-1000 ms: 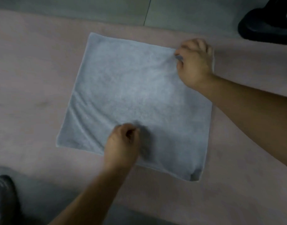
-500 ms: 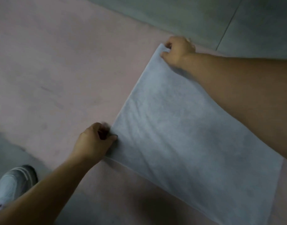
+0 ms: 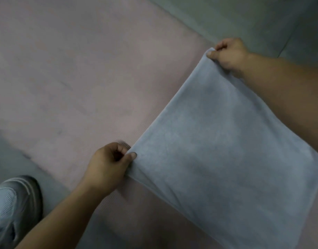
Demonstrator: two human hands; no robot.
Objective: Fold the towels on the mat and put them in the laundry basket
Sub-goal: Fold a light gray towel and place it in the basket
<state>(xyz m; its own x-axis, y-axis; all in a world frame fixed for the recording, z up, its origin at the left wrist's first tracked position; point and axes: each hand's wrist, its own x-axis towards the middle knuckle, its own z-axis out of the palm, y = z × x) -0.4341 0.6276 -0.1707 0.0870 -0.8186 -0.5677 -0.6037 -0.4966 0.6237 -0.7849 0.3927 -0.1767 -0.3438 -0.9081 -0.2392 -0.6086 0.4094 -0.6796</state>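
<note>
Compared with a second ago, when the towel (image 3: 217, 150) lay flat and square on the mat (image 3: 73, 78) with my hands resting on its far corner and near edge, I now have both hands at the two ends of one edge and my view has swung to the left. My left hand (image 3: 108, 164) pinches the near corner, thumb on top and fingers curled beneath the cloth. My right hand (image 3: 228, 54) pinches the far corner the same way, thumb tip showing over the hem. The edge between them runs straight and taut, and small drape folds spread from the left-hand corner, so that side looks raised off the mat. The rest of the grey-blue towel stretches away to the right under my right forearm, over the pink mat. A grey shoe (image 3: 12, 205) stands on the floor (image 3: 244, 15) at lower left, just off the mat.
</note>
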